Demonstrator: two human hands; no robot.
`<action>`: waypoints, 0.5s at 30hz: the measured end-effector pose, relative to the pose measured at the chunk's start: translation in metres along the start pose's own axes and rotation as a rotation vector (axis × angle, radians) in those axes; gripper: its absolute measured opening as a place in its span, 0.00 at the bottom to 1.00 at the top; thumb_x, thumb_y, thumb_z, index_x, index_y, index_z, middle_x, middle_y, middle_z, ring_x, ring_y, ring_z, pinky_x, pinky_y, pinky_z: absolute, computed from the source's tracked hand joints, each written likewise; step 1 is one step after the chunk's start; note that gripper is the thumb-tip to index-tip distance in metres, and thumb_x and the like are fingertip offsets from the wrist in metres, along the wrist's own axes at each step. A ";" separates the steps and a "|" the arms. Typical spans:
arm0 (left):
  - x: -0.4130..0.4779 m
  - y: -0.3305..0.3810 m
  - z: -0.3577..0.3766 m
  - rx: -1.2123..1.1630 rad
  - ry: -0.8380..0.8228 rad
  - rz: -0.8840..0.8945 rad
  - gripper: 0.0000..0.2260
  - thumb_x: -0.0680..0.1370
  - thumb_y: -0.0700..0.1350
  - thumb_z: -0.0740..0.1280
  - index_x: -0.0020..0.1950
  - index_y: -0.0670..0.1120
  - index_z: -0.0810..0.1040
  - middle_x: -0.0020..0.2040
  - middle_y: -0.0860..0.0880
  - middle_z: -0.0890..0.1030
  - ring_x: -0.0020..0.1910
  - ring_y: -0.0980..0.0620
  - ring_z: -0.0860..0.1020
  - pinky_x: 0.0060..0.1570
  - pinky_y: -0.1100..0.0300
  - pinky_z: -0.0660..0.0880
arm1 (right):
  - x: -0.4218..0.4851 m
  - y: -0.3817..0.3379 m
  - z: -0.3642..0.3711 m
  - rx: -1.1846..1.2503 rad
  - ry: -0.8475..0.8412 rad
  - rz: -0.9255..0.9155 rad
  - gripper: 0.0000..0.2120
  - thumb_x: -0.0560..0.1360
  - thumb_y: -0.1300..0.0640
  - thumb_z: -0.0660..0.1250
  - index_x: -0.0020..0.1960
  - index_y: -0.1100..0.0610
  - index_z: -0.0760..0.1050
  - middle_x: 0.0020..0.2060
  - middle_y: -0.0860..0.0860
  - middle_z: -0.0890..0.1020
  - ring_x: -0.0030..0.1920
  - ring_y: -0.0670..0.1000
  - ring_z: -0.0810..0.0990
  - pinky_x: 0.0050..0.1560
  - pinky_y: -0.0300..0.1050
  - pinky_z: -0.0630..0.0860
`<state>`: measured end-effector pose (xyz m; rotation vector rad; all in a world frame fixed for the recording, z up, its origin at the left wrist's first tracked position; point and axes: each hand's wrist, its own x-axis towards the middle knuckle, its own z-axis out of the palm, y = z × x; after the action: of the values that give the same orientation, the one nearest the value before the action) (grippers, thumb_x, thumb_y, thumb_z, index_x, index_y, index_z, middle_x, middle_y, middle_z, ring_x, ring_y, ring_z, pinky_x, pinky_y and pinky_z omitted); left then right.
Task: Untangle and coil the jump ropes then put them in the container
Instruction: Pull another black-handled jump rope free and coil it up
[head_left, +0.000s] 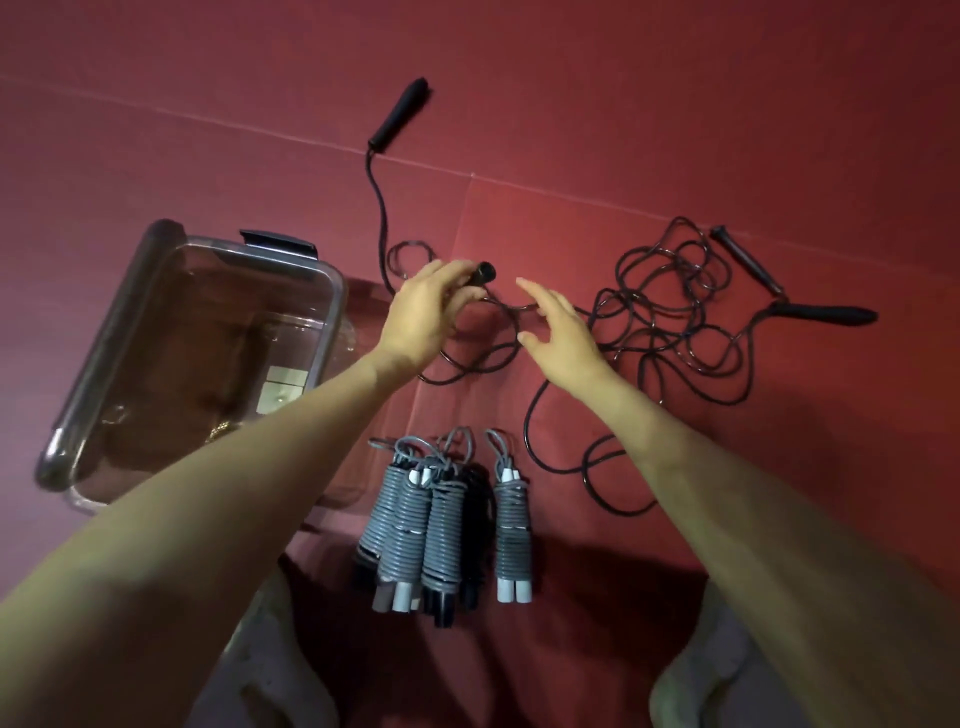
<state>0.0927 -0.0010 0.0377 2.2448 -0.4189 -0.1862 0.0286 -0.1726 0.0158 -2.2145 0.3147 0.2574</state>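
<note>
Nearest, a cluster of coiled jump ropes (447, 525), grey and black, is laid side by side on the red surface (675, 130). Just to their left, a clear container (96, 364) is set with its top open. Farther on, a black handle (480, 274) is gripped by the left hand (426, 312), fingers curled round it. The right hand (561, 332) is held beside it, fingers straight and apart, over a loose black rope (670, 312) tangled to the right. Another handle (400, 114) is seen farthest, near centre.
</note>
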 end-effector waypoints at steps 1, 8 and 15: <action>-0.006 0.012 -0.006 -0.095 -0.003 -0.025 0.11 0.78 0.44 0.68 0.60 0.44 0.79 0.47 0.48 0.79 0.49 0.48 0.79 0.51 0.59 0.74 | -0.006 -0.011 -0.007 0.061 -0.009 -0.004 0.31 0.76 0.65 0.66 0.75 0.48 0.63 0.69 0.54 0.69 0.67 0.53 0.69 0.68 0.47 0.66; -0.048 0.107 -0.064 -0.817 0.020 -0.210 0.04 0.80 0.37 0.64 0.50 0.46 0.77 0.47 0.48 0.81 0.48 0.53 0.80 0.49 0.62 0.78 | -0.057 -0.079 -0.055 0.057 -0.200 -0.073 0.11 0.76 0.60 0.69 0.58 0.58 0.77 0.55 0.52 0.80 0.59 0.51 0.76 0.57 0.39 0.66; -0.070 0.188 -0.148 -0.894 -0.068 -0.339 0.07 0.77 0.34 0.66 0.43 0.45 0.76 0.29 0.53 0.72 0.30 0.57 0.69 0.35 0.66 0.68 | -0.113 -0.154 -0.140 -0.102 -0.035 -0.164 0.02 0.78 0.57 0.65 0.49 0.52 0.76 0.44 0.52 0.83 0.43 0.53 0.75 0.42 0.43 0.64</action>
<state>0.0227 0.0160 0.2768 1.4062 0.0361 -0.5143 -0.0198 -0.1756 0.2472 -2.3183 0.1018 0.2260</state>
